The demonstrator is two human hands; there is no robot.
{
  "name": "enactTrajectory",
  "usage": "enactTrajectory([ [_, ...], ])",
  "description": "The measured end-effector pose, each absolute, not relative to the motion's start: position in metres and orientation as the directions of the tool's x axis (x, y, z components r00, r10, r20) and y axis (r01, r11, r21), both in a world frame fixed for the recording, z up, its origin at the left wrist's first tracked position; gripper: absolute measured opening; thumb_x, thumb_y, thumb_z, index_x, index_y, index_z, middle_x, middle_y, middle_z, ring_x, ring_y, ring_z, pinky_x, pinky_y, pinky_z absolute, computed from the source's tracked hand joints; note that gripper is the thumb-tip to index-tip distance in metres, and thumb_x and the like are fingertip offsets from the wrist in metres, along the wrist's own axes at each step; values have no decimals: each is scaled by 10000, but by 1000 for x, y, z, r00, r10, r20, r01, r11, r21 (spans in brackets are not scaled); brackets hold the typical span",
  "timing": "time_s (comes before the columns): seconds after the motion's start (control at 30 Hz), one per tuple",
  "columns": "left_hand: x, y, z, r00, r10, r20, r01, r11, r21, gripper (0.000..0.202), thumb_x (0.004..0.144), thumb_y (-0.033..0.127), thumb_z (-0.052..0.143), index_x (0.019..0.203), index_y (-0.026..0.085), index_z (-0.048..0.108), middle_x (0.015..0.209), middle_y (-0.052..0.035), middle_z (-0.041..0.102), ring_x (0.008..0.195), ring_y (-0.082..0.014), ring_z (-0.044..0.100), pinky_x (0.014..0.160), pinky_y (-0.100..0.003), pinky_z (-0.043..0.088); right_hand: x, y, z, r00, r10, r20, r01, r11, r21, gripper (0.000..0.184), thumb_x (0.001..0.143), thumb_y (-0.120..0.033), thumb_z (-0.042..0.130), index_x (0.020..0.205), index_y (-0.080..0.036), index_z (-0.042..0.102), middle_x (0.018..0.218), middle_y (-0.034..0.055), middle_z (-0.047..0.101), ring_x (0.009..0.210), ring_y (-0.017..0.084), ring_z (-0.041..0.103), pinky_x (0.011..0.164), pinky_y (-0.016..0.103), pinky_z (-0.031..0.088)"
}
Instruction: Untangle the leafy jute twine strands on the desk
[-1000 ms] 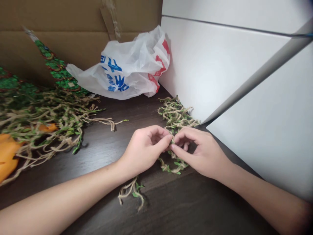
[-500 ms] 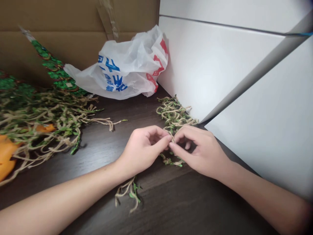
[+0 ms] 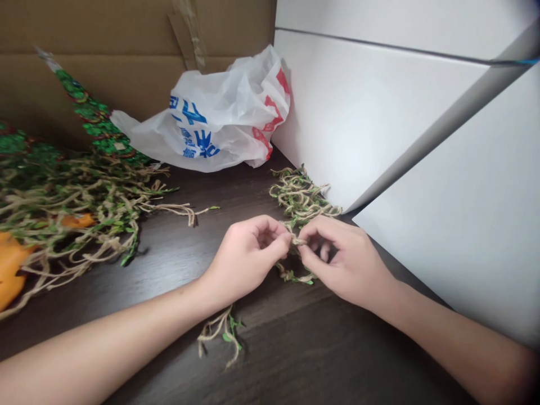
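Observation:
Between my two hands runs a short stretch of jute twine (image 3: 298, 241), twisted with small green leaves elsewhere along it. My left hand (image 3: 253, 250) pinches it between thumb and forefinger. Just to the right, my right hand (image 3: 343, 261) pinches the same twine with thumb and fingertips, its other fingers curled. Behind the hands lies a loose heap of the leafy twine (image 3: 301, 194), and a loop of it hangs below them on the dark surface. Frayed twine ends with leaves (image 3: 225, 334) stick out from under my left wrist.
On the left is a big tangle of leafy twine (image 3: 97, 197) with orange pieces (image 3: 10, 270). Behind it leans a green tinsel cone tree (image 3: 90, 115). A crumpled white plastic bag (image 3: 228, 112) rests before a cardboard box (image 3: 97, 28). White panels (image 3: 358, 112) stand at the right.
My fingertips have drawn slightly apart, the right hand shifting a little rightward, so a short span of twine now shows between them. The surroundings stay the same.

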State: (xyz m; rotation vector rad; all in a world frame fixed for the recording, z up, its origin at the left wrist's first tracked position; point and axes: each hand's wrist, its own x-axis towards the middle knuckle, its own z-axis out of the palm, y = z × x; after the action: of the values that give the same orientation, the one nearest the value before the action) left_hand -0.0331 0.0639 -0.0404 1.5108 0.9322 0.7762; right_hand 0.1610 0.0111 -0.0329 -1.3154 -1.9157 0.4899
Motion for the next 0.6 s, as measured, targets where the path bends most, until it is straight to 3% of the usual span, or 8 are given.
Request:
enactTrajectory([
  [0.13, -33, 64, -43, 428, 903, -40, 148, -26, 989, 169, 960, 322, 670, 880, 174, 668, 719, 3, 689, 667, -147, 653, 653, -267, 535, 160, 11, -30, -235, 955, 183, 518, 283, -807, 113, 887, -100, 629, 873, -210, 608, 756, -25, 580, 615, 113, 531, 545, 245, 442],
  [0.23, -34, 61, -43, 443, 895, 53, 219, -165, 962, 159, 998, 331, 626, 935, 188, 653, 778, -1, 695, 704, -151, 644, 681, -276, 520, 158, 11, -30, -218, 976, 28, 585, 154, -796, 129, 903, -166, 666, 838, -218, 567, 610, -73, 481, 520, 100, 440, 487, 242, 364],
  [0.33, -34, 58, -42, 474, 874, 106, 285, -266, 921, 166, 1031, 327, 581, 956, 191, 639, 815, -5, 699, 733, -151, 631, 716, -284, 503, 159, 11, -31, -222, 971, 89, 594, 207, -777, 205, 971, -237, 648, 787, -210, 562, 604, -70, 470, 516, 93, 399, 492, 250, 332],
  [0.47, -35, 61, -43, 460, 884, 79, 240, -209, 948, 207, 1057, 376, 546, 979, 196, 614, 832, -2, 685, 755, -153, 635, 734, -291, 504, 160, 12, -32, -352, 887, 299, 505, 449, -737, 162, 985, -161, 639, 828, -199, 629, 722, -30, 590, 636, 108, 510, 606, 251, 406],
  [0.53, -35, 63, -45, 452, 889, 77, 223, -196, 955, 215, 1057, 390, 550, 991, 195, 613, 850, -6, 679, 768, -154, 631, 740, -292, 507, 161, 12, -32, -360, 888, 285, 504, 442, -742, 132, 972, -153, 656, 849, -199, 641, 731, -27, 597, 631, 108, 518, 593, 248, 409],
  [0.6, -35, 64, -47, 450, 890, 74, 207, -185, 961, 212, 1053, 393, 562, 996, 194, 613, 860, -9, 680, 778, -155, 631, 746, -292, 509, 161, 12, -33, -314, 931, 187, 549, 339, -764, 139, 961, -173, 675, 839, -201, 614, 681, -46, 556, 563, 97, 471, 525, 241, 376],
])
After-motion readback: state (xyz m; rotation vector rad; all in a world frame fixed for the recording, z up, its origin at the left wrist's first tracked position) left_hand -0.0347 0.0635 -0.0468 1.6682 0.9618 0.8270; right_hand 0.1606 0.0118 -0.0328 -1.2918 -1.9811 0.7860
